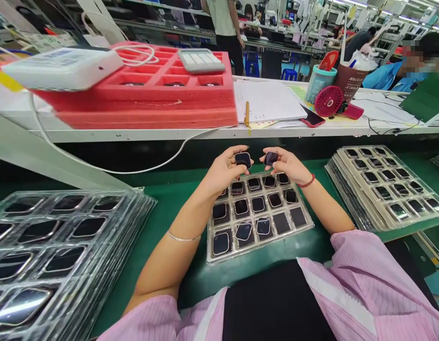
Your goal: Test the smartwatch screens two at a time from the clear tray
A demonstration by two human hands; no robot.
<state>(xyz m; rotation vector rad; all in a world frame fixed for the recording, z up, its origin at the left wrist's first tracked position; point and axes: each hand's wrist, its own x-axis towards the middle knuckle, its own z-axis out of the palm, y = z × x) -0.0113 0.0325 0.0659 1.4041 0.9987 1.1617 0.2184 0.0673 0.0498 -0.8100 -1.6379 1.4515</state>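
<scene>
My left hand (222,171) grips a dark square watch-like piece (243,160) with a light rim between thumb and fingers. A similar dark square piece (271,158) is pinched in my right hand (287,166). Both hands are raised over the back edge of a clear plastic tray (253,245), a small gap between the two pieces. Several dark square pieces lie in the tray's compartments. In its front row, one piece (244,231) lies turned at an angle, and the two compartments at the right (281,222) hold no piece.
Stacks of filled trays stand at the left (129,232) and right (380,208) on the green table (162,194). Behind, a white shelf (205,136) carries red foam (148,111), papers (269,102), a cup (320,83) and a pink fan (328,101). Other people are beyond.
</scene>
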